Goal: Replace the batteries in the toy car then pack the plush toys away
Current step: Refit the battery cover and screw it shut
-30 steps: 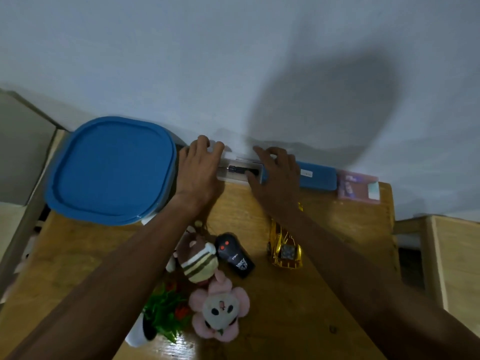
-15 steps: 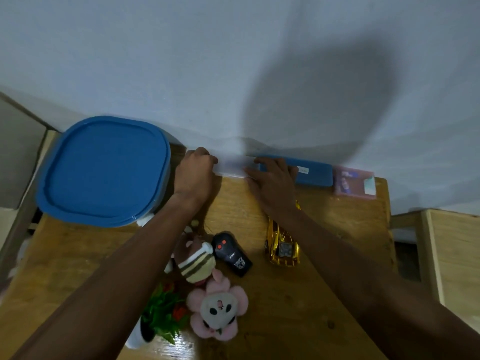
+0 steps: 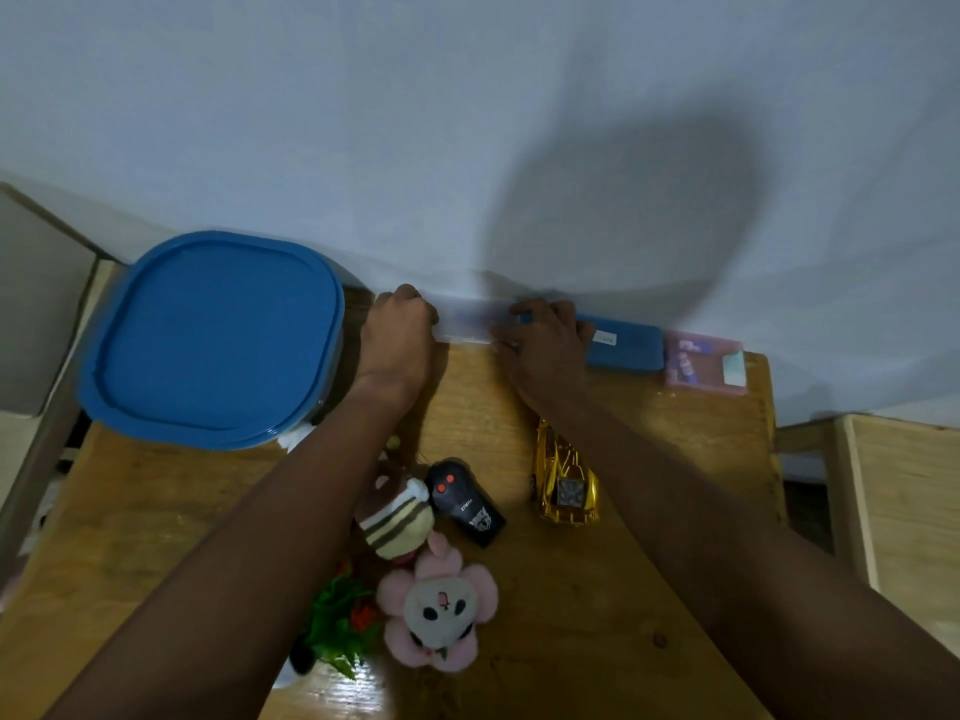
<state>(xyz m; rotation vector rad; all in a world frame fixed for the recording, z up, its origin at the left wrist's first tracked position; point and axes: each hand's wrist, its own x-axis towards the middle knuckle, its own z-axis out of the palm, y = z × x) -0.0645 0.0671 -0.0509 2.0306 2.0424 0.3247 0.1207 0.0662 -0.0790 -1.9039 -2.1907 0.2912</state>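
A gold toy car (image 3: 563, 480) lies on the wooden table (image 3: 597, 615), just under my right forearm. Left of it are a black remote (image 3: 465, 504), a brown striped plush (image 3: 397, 517) and a pink flower plush (image 3: 439, 610). At the back edge against the wall sits a long white case (image 3: 470, 324). My left hand (image 3: 397, 335) grips its left end with curled fingers. My right hand (image 3: 545, 337) holds its right end, fingers laid over it. The case's inside is not visible.
A large container with a blue lid (image 3: 213, 335) fills the back left. A blue case (image 3: 623, 348) and a pink box (image 3: 706, 363) line the wall at the right. A green leafy toy in a white pot (image 3: 337, 626) stands at the front. Wooden furniture (image 3: 904, 511) flanks the right.
A second ago the white case lay open with a dark object showing inside. Now both hands have closed in on it and its inside is hidden.
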